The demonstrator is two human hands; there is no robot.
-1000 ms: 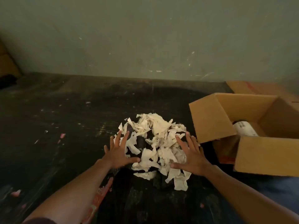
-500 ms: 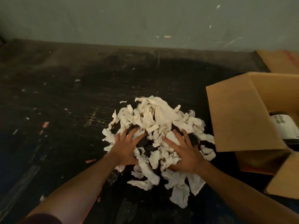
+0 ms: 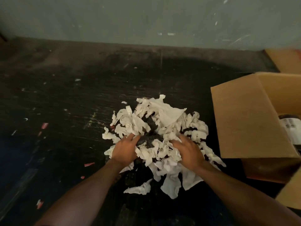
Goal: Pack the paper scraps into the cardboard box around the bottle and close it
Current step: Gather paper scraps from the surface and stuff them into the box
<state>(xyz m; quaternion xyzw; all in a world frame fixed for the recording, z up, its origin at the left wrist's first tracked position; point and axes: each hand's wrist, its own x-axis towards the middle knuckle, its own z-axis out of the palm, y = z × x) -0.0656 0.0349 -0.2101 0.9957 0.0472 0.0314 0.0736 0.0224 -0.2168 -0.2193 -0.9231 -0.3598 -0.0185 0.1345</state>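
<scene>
A heap of white paper scraps [image 3: 164,121] lies on the dark table in the middle of the head view. My left hand [image 3: 124,149] presses into the heap's near left side, fingers curled into the scraps. My right hand [image 3: 189,152] digs into the near right side, fingers curled around a bunch of scraps. The open cardboard box [image 3: 244,121] stands at the right, its left flap raised. Inside it lies a dark bottle [image 3: 291,128] with a white label, partly hidden by the flap and cut off by the frame edge.
The worn black table [image 3: 65,111] reaches back to a grey-green wall [image 3: 146,18]. Small red and white bits [image 3: 44,125] lie scattered on the left. Another flat piece of cardboard [image 3: 286,61] lies behind the box at the far right.
Both hands went from hovering spread at the near edge of the heap to pushing into it and curling around scraps. The view has tilted down and moved closer.
</scene>
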